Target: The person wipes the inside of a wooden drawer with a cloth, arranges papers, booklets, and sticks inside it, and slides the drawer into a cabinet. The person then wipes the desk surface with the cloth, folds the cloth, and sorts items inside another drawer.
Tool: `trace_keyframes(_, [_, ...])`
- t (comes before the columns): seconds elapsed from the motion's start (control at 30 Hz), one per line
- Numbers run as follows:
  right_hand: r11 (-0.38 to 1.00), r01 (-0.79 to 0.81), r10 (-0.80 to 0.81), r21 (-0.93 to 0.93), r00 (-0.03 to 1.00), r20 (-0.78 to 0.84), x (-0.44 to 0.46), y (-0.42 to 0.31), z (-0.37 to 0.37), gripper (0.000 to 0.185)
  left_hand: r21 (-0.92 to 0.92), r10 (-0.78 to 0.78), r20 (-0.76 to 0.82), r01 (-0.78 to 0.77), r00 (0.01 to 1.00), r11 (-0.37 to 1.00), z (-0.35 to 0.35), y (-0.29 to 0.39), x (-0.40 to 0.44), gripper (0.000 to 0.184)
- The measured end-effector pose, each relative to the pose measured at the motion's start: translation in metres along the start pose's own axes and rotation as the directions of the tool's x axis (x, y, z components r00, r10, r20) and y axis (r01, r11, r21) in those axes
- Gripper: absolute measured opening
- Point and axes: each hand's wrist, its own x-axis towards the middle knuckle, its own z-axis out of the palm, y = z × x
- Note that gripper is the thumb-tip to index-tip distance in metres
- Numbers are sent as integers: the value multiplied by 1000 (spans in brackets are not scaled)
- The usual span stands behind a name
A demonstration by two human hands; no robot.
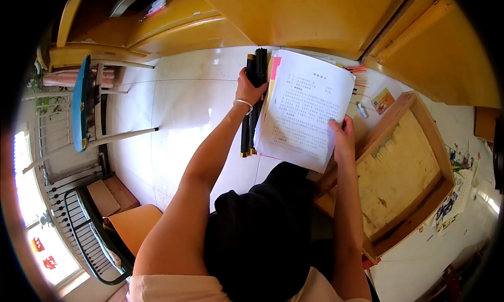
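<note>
My left hand (251, 88) is closed around black rods with gold-coloured ends (247, 131), which lie lengthwise on the white tiled floor beside the papers. A bracelet (244, 104) circles that wrist. My right hand (343, 136) grips the right edge of a stack of printed papers (307, 108), thumb on top and fingers partly hidden underneath. Pink and yellow edges (274, 71) stick out along the stack's left side. Just right of the papers are thin reddish sticks (358, 76), a small card (382, 100) and a small pale tube-like item (362, 110).
A wooden drawer (443, 144) with a stained bottom lies right of my legs. Yellow wooden cabinets (310, 13) stand ahead. At left are a blue-topped stool (82, 103) and a green metal-framed chair (86, 234). Loose papers (455, 194) lie beyond the drawer.
</note>
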Motion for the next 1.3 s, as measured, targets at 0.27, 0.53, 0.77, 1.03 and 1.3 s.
trace_keyframes(0.27, [1000, 26, -26, -12, 998, -59, 0, 1, 3, 52, -148, 20, 146, 2, 989, 989, -40, -19, 3, 101])
trace_keyframes(0.53, [987, 51, -45, -150, 998, 42, -3, -1, 9, 53, 241, 47, 103, -70, 994, 968, -93, -88, -11, 98])
trace_keyframes(0.77, [984, 97, -88, -151, 994, 68, -2, -7, 18, 52, 507, -171, 34, 130, 985, 852, -70, -73, -37, 92])
trace_keyframes(1.03, [541, 286, -520, -791, 853, -48, -1, 20, 51, 68, -87, -34, 132, 46, 991, 995, -1, -17, -66, 58])
trace_keyframes(1.3, [629, 165, -435, -760, 885, -168, 2, 2, 50, 83, -391, -292, 336, 415, 895, 822, -16, -7, -61, 77])
